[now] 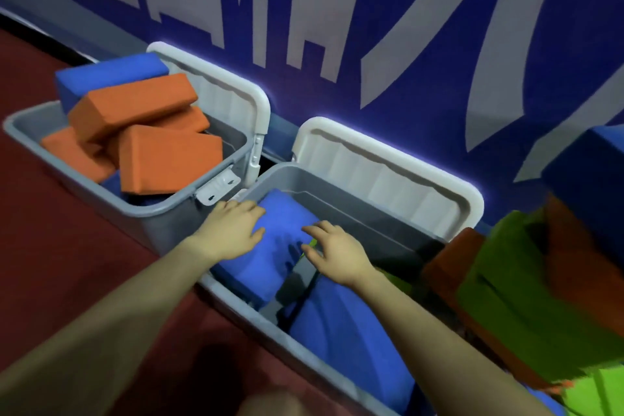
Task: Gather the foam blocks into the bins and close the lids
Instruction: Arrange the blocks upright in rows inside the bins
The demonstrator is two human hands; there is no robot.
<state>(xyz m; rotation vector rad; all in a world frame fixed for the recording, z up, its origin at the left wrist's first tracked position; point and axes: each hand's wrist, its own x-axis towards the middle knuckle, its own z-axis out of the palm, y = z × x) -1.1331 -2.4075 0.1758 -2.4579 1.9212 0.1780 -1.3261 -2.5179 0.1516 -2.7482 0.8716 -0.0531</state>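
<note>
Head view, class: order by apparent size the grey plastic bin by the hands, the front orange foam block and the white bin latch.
1. Grey plastic bin, nearest the camera, so flattered.
2. Front orange foam block.
3. White bin latch.

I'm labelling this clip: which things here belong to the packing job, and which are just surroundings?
Job:
left hand and right hand on the blue blocks
near bin
far bin
orange blocks
white lids
loose blocks

Surroundings:
blue wall
red floor
</note>
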